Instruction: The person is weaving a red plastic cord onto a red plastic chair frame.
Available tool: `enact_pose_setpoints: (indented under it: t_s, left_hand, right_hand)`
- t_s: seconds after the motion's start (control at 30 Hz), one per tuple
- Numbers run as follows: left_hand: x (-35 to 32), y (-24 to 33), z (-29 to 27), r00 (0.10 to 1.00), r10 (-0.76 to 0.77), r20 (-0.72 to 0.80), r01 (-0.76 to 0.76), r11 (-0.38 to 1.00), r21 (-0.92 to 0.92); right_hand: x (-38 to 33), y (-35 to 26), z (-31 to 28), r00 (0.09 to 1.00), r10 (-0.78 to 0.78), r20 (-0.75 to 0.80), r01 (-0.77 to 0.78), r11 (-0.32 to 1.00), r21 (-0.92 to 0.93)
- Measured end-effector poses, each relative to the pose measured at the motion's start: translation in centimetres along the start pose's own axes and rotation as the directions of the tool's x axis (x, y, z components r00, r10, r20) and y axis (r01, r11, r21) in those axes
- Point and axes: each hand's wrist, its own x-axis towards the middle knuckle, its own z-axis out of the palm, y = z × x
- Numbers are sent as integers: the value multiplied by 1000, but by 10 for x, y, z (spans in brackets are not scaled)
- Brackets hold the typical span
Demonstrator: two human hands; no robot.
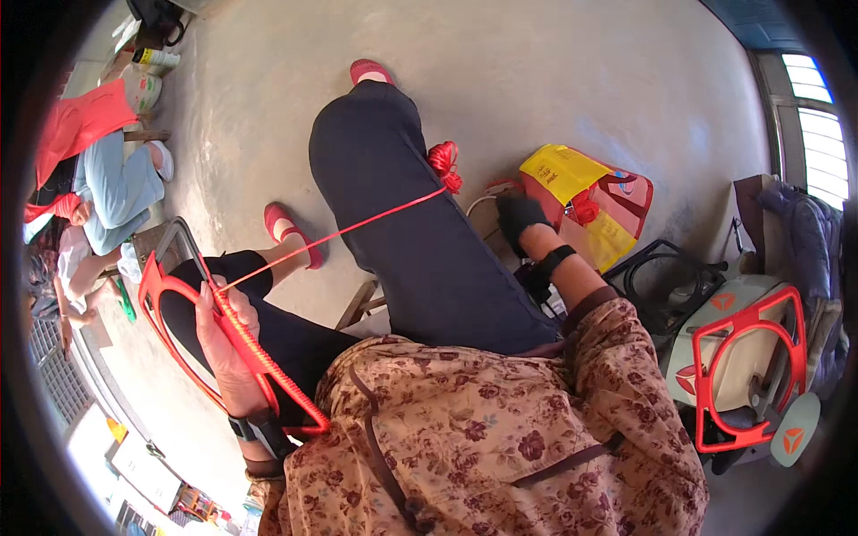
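Observation:
My left hand [234, 353] is closed round one side of a red frame [161, 313] beside my left thigh. Red cord [268, 359] is wound in tight turns along that side. From there a taut length of cord runs across my legs to a red cord bundle [444, 165] at the side of my right thigh. My right hand [523, 219], in what looks like a black glove, reaches down beside a red and yellow bag [565, 176]. Its fingers are too dark to make out. More red cord [583, 211] shows in the bag's opening.
On the right, another red frame [702, 384] leans on a pale, round-edged object [679, 344], near a dark folded chair [684, 268] and dark clothing [804, 232]. A person in light blue trousers [116, 183] sits at the left. A stool [357, 304] shows between my legs.

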Motion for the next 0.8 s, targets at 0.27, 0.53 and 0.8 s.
enact_pose_setpoints:
  t_s: [0.27, 0.53, 0.8]
  left_hand:
    - [5, -2, -1, 997, -19, -78, 21, 999, 25]
    - [9, -1, -5, 995, -47, -84, 47, 999, -3]
    - [9, -1, -5, 999, -35, -19, 36, 999, 33]
  right_hand:
    - [21, 21, -1, 981, 100, 165, -105, 994, 25]
    - [7, 51, 119, 949, 274, -155, -313, 878, -362]
    - [-20, 89, 89, 899, 163, 407, 133, 784, -607]
